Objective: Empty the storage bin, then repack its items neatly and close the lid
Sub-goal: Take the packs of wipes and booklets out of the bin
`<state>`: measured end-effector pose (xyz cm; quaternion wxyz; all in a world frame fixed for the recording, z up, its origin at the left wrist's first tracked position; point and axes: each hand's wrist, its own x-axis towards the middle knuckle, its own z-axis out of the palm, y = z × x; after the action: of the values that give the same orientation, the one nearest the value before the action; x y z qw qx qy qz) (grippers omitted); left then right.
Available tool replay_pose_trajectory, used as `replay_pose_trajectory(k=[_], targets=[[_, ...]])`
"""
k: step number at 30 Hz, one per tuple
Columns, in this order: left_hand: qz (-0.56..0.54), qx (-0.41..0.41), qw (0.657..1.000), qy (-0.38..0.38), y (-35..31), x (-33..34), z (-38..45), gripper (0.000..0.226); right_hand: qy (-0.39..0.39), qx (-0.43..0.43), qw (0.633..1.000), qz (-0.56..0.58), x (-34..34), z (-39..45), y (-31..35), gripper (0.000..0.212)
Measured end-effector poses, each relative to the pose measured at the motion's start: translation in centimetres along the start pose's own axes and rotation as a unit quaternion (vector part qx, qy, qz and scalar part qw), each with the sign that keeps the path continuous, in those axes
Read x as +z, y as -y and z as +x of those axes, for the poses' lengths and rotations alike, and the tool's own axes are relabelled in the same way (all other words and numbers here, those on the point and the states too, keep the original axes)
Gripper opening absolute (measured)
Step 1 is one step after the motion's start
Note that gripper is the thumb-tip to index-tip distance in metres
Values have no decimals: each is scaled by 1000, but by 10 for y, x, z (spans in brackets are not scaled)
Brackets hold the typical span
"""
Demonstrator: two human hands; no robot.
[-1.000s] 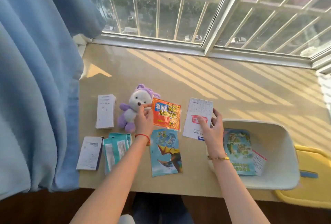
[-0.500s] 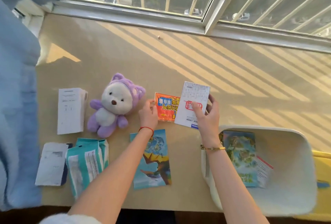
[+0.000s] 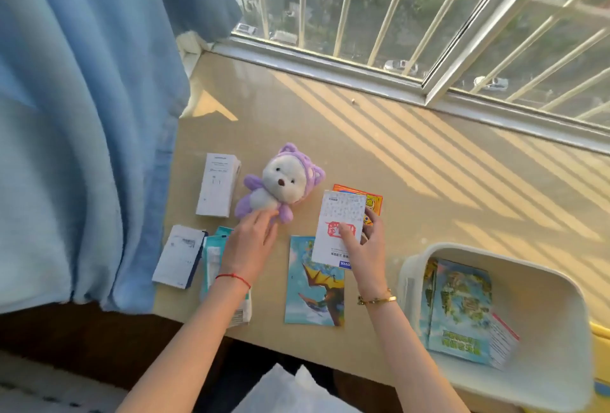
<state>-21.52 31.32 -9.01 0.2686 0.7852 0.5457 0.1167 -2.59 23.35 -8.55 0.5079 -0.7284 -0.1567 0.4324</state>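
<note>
White packet (image 3: 340, 227) now over the orange sachet (image 3: 373, 203), pinched in the right hand (image 3: 366, 247).
Left hand (image 3: 250, 241) has left the sachet, loose fingers now touching the purple plush (image 3: 280, 186). Storage bin (image 3: 544, 307) sits right on the counter (image 3: 412, 155), booklets inside; white box (image 3: 218, 184), card (image 3: 315, 284) and pouches (image 3: 224, 277) around.

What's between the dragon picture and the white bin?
In the head view, only the right hand's wrist and forearm cross above bare tabletop between the dragon picture and white bin.
</note>
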Motion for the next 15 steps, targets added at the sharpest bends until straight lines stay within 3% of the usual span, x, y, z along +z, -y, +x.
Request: replay_pose_trajectory(k=[8,15], targets=[[81,-24,995,-46,97,-110,-107,23,91,12,996,-6,110,-94,-24,52],[88,-14,995,-44,193,-150,-157,24,88,34,995,-29,235,-135,-73,53]])
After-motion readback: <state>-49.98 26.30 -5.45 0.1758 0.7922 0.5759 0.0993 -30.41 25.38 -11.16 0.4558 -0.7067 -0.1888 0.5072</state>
